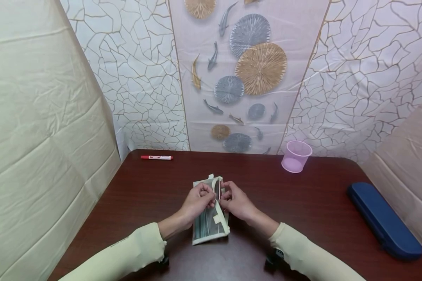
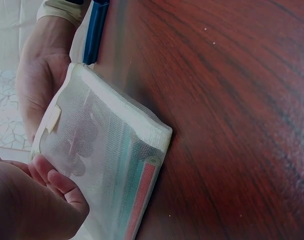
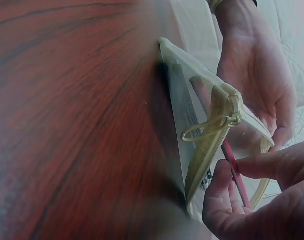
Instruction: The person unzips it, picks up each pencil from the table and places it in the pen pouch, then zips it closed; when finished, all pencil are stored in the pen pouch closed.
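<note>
A mesh zip pouch [image 1: 208,220] with cream edging lies on the table, its zip undone. My left hand [image 1: 201,198] pinches the zip edge, holding the mouth apart. My right hand [image 1: 237,201] is at the opening; its thumb and fingers pinch a slim red pencil-like stick [image 3: 231,157], which lies partly inside the pouch. The zip pull with its cord loop [image 3: 231,120] hangs at the pouch's corner. Through the mesh, teal bands and a flat red strip [image 2: 141,197] show in the left wrist view. The stick's far end is blurred by the mesh.
A red-and-white marker [image 1: 156,157] lies at the table's back left. Towards the back right stands a pink see-through cup [image 1: 297,157]. A long blue case [image 1: 385,220] lies along the right side. Patterned cloth hangs behind the table.
</note>
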`<action>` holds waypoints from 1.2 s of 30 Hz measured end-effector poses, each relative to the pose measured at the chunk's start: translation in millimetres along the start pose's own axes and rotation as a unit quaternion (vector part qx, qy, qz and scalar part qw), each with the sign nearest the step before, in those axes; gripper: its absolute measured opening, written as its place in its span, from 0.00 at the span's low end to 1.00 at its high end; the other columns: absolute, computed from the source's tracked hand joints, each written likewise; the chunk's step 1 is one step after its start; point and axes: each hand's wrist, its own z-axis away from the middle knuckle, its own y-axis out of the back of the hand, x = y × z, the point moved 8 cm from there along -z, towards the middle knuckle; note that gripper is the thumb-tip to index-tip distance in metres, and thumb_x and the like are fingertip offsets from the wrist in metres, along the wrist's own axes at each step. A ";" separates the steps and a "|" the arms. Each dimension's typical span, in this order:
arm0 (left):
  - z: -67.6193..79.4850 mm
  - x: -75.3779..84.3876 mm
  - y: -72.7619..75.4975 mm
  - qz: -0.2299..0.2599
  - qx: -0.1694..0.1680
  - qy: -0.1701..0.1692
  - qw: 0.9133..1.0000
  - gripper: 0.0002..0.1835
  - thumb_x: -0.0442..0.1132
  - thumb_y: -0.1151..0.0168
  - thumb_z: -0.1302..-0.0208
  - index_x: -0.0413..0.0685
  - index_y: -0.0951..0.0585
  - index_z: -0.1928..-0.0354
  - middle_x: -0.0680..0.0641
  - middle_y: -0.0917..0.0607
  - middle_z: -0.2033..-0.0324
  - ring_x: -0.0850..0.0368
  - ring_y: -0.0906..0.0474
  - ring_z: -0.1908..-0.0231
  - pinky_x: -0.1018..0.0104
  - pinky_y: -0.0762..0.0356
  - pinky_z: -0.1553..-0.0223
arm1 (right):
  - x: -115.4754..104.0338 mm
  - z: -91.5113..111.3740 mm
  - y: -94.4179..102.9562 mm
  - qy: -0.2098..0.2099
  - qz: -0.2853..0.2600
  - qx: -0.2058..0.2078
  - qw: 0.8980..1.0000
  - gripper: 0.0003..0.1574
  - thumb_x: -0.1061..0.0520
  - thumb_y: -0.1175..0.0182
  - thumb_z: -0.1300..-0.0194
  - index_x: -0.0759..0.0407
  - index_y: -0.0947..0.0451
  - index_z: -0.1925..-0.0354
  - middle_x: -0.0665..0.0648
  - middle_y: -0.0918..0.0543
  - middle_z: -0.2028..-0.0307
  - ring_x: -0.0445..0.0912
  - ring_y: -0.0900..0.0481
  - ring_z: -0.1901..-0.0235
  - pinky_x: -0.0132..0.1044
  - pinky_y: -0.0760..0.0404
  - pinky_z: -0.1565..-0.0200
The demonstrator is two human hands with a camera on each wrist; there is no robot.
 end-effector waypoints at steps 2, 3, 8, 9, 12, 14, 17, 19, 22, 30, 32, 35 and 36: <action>-0.4 -0.1 -0.5 -0.001 -0.001 -0.001 1.000 0.06 0.34 0.38 0.29 0.41 0.26 0.55 0.52 0.18 0.73 0.62 0.20 0.72 0.70 0.21 0.64 | 0.4 -0.8 0.0 -0.003 0.012 0.004 1.000 0.30 0.67 0.38 0.32 0.61 0.30 0.34 0.60 0.14 0.62 0.45 0.19 0.72 0.38 0.17 0.68; -0.9 -0.1 -0.7 0.000 -0.002 -0.001 1.000 0.06 0.34 0.39 0.28 0.41 0.26 0.55 0.52 0.18 0.73 0.62 0.20 0.72 0.70 0.21 0.64 | 0.3 -1.1 0.1 -0.004 0.018 0.006 1.000 0.30 0.66 0.38 0.32 0.61 0.29 0.34 0.60 0.14 0.62 0.45 0.19 0.73 0.39 0.17 0.68; -0.9 0.3 -1.1 0.004 -0.001 -0.002 1.000 0.06 0.33 0.39 0.28 0.41 0.25 0.55 0.51 0.17 0.73 0.62 0.20 0.72 0.69 0.20 0.63 | -7.7 0.5 7.8 0.017 0.085 0.041 0.995 0.28 0.58 0.34 0.30 0.59 0.26 0.34 0.56 0.13 0.59 0.45 0.19 0.67 0.37 0.19 0.62; -0.8 0.1 -0.8 0.006 -0.001 -0.002 1.000 0.06 0.33 0.39 0.28 0.41 0.25 0.55 0.51 0.17 0.73 0.62 0.20 0.72 0.69 0.20 0.63 | -10.0 1.2 9.8 0.023 0.098 0.048 0.994 0.28 0.56 0.33 0.29 0.59 0.26 0.35 0.56 0.13 0.58 0.45 0.18 0.65 0.36 0.20 0.61; -1.3 -0.9 0.1 0.009 0.000 0.000 1.000 0.05 0.33 0.39 0.28 0.42 0.25 0.56 0.51 0.17 0.73 0.62 0.20 0.72 0.68 0.19 0.62 | -14.2 4.1 15.3 0.031 0.107 0.057 0.992 0.28 0.53 0.32 0.30 0.59 0.25 0.36 0.56 0.13 0.56 0.46 0.18 0.62 0.36 0.22 0.61; -1.5 -0.7 0.5 0.009 0.000 0.000 1.000 0.05 0.33 0.39 0.27 0.42 0.26 0.56 0.51 0.17 0.72 0.62 0.20 0.72 0.67 0.19 0.62 | -13.8 6.1 18.0 0.028 0.101 0.054 0.993 0.27 0.53 0.32 0.29 0.59 0.25 0.37 0.56 0.14 0.55 0.47 0.18 0.62 0.35 0.22 0.62; -3.6 -1.4 0.3 0.006 -0.002 -0.001 1.000 0.05 0.33 0.39 0.28 0.41 0.25 0.56 0.51 0.17 0.73 0.62 0.20 0.72 0.67 0.19 0.62 | -12.9 11.8 21.5 0.032 0.100 0.047 0.993 0.23 0.54 0.33 0.29 0.59 0.23 0.39 0.57 0.14 0.55 0.45 0.18 0.62 0.34 0.22 0.63; -3.8 -0.6 0.3 0.005 -0.001 -0.004 1.000 0.05 0.33 0.39 0.28 0.40 0.25 0.56 0.51 0.17 0.73 0.62 0.20 0.72 0.67 0.19 0.62 | -13.1 16.9 21.8 0.042 0.115 0.033 0.992 0.20 0.56 0.34 0.28 0.59 0.22 0.42 0.56 0.13 0.56 0.45 0.18 0.61 0.34 0.22 0.61; -4.7 -0.4 0.8 0.006 0.004 -0.006 1.000 0.05 0.32 0.39 0.29 0.40 0.25 0.56 0.51 0.17 0.73 0.62 0.20 0.73 0.69 0.20 0.63 | -12.6 25.6 19.8 0.070 0.152 0.002 0.986 0.11 0.57 0.35 0.29 0.57 0.18 0.50 0.53 0.13 0.61 0.43 0.18 0.62 0.33 0.22 0.59; -10.0 -0.7 0.7 0.007 0.011 -0.012 1.000 0.04 0.32 0.40 0.29 0.42 0.25 0.57 0.52 0.17 0.73 0.63 0.21 0.73 0.71 0.22 0.65 | -5.5 43.4 17.6 0.113 0.201 -0.039 0.972 0.05 0.57 0.35 0.30 0.46 0.18 0.64 0.45 0.15 0.69 0.39 0.20 0.65 0.30 0.22 0.59; -12.0 -0.4 0.5 0.009 0.016 -0.013 1.000 0.04 0.32 0.40 0.29 0.42 0.25 0.57 0.52 0.17 0.73 0.63 0.21 0.73 0.70 0.22 0.65 | -7.1 47.3 18.4 0.134 0.213 -0.040 0.967 0.09 0.61 0.36 0.30 0.45 0.17 0.64 0.46 0.14 0.66 0.38 0.19 0.63 0.32 0.21 0.56; -16.2 -0.1 -0.9 0.011 0.020 -0.012 1.000 0.04 0.32 0.40 0.30 0.42 0.25 0.57 0.52 0.17 0.73 0.63 0.20 0.72 0.70 0.21 0.64 | -8.7 53.2 19.5 0.161 0.226 -0.040 0.960 0.15 0.66 0.37 0.33 0.44 0.16 0.62 0.46 0.14 0.63 0.36 0.20 0.60 0.34 0.19 0.53; -17.5 0.2 -1.6 0.012 0.020 -0.011 1.000 0.05 0.32 0.39 0.30 0.42 0.25 0.57 0.52 0.17 0.73 0.63 0.20 0.72 0.69 0.21 0.63 | -8.3 54.8 19.6 0.165 0.228 -0.042 0.959 0.16 0.67 0.37 0.34 0.44 0.15 0.61 0.46 0.14 0.63 0.36 0.20 0.60 0.33 0.19 0.53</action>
